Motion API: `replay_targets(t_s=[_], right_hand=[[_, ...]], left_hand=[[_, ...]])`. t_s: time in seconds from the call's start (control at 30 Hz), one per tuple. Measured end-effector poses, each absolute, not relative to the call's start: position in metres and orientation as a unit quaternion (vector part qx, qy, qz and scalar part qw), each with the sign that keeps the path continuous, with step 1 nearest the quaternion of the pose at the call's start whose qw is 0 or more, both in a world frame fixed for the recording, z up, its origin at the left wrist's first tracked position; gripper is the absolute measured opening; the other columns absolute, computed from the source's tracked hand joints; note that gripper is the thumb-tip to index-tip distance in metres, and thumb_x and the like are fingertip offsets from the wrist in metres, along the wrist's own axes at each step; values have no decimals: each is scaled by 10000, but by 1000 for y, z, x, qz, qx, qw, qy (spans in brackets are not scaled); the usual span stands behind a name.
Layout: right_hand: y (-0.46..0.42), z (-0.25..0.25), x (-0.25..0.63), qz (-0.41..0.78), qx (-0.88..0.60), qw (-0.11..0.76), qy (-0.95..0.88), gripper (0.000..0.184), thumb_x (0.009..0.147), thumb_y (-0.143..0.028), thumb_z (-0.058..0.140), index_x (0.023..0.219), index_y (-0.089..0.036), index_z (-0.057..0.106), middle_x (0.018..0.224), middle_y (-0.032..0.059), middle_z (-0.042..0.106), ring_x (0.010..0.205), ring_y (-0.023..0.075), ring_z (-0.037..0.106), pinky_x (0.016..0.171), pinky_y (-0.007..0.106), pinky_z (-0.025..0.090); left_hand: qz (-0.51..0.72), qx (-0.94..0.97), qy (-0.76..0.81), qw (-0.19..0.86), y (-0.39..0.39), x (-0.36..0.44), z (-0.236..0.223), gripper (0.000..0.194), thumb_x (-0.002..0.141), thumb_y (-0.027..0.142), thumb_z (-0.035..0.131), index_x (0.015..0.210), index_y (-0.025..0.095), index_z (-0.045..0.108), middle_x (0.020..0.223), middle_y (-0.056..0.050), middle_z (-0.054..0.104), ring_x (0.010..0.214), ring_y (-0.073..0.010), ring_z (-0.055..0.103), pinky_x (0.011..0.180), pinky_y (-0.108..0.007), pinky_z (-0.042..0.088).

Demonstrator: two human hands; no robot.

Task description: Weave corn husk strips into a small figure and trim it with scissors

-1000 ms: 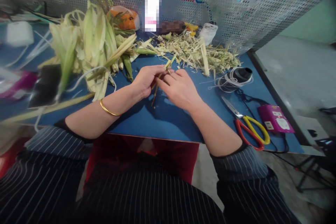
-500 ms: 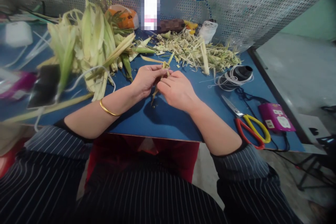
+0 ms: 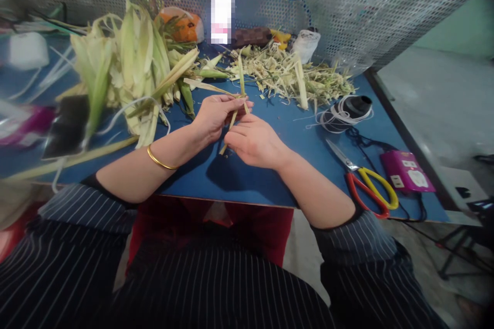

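Narrow pale corn husk strips [image 3: 242, 74] cross between my two hands over the middle of the table. My left hand [image 3: 216, 115] pinches the crossing with thumb and forefinger. One strip end points up and another runs out to the left. Just below and to the right, my right hand [image 3: 257, 141] is closed with its fingertips on a lower strip; part of that strip is hidden by the fingers. A further strip end hangs down between the hands, above the blue tabletop [image 3: 254, 187].
A heap of corn husks [image 3: 135, 56] lies at left, with shredded husk scraps [image 3: 278, 72] at the back. On the right are a cone of white string [image 3: 345, 113], scissors [image 3: 351, 164] with red and yellow handles, and a purple power socket [image 3: 407, 172]. A perforated screen [image 3: 335, 5] stands behind.
The strips have been drawn out of their tight bunch and now show longer ends upward and leftward. My right hand has shifted slightly down, away from the left fingertips.
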State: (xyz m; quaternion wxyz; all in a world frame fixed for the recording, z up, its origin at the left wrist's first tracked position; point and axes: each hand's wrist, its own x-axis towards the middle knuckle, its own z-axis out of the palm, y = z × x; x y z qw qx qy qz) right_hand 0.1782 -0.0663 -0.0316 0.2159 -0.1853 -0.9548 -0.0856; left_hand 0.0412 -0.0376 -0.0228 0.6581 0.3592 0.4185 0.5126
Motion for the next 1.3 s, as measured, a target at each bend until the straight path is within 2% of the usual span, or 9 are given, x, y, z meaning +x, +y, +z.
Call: replay_targets(t_s=[0.17,0.27,0.37,0.57,0.77,0.93,1.07,1.17,1.3], right_hand=[[-73,-26,182,56,-188,303,-932,159,933,-224,518,887,-185,665,790,34,710,717,166,560,816,360,448],[-67,-21,192,205,-282,452,-821,224,950,-405,542,965,-219,666,768,18,682,699,151,598,774,348,484],[-46,-24,204,283,-442,579,-624,355,935,-558,517,874,-235,652,692,-6,610,610,116,556,631,286,483],[-29,-29,206,489,-463,511,-534,385,766,-543,753,708,-188,620,579,-48,511,492,60,446,494,221,404],[-39,-31,193,449,-469,543,-533,322,777,-390,776,623,-176,592,550,-46,522,502,59,444,517,225,399],[-34,-36,196,395,-515,516,-559,330,836,-421,701,636,-184,589,542,-38,512,513,86,463,540,256,402],[-39,-22,207,186,-585,469,-635,438,859,-507,651,578,-193,528,620,15,555,661,144,540,627,292,417],[-45,-9,211,54,-582,463,-666,370,879,-486,628,658,-192,591,784,54,624,793,172,565,716,318,422],[-47,-7,207,159,-504,374,-762,259,852,-395,660,696,-188,641,729,14,620,691,138,526,669,303,399]], left_hand=[[493,388,424,653,-35,39,-25,56,755,145,756,736,111,715,767,-54,745,679,-107,672,748,-242,547],[464,413,439,649,-35,36,-22,106,720,175,787,710,117,700,744,-52,737,671,-117,679,728,-247,556],[426,433,439,662,-39,35,-18,114,717,181,780,775,117,707,828,-84,761,744,-144,712,771,-270,571],[373,451,421,693,-43,36,-17,282,800,399,713,864,125,734,864,-115,769,766,-188,736,760,-289,577],[377,465,414,686,-44,39,-26,240,767,361,776,791,131,714,744,-68,735,647,-129,694,727,-271,566],[359,484,433,671,-43,38,-23,169,772,282,745,718,131,693,694,-58,721,609,-121,685,663,-253,559],[338,511,450,650,-45,36,-16,145,754,246,737,678,132,689,651,-58,710,590,-126,683,646,-258,563],[323,546,451,628,-48,37,-14,151,747,251,738,663,133,692,654,-68,719,587,-128,682,658,-265,570],[272,593,433,622,-52,38,-14,181,769,304,726,731,127,733,695,-82,743,633,-157,712,669,-279,581]])
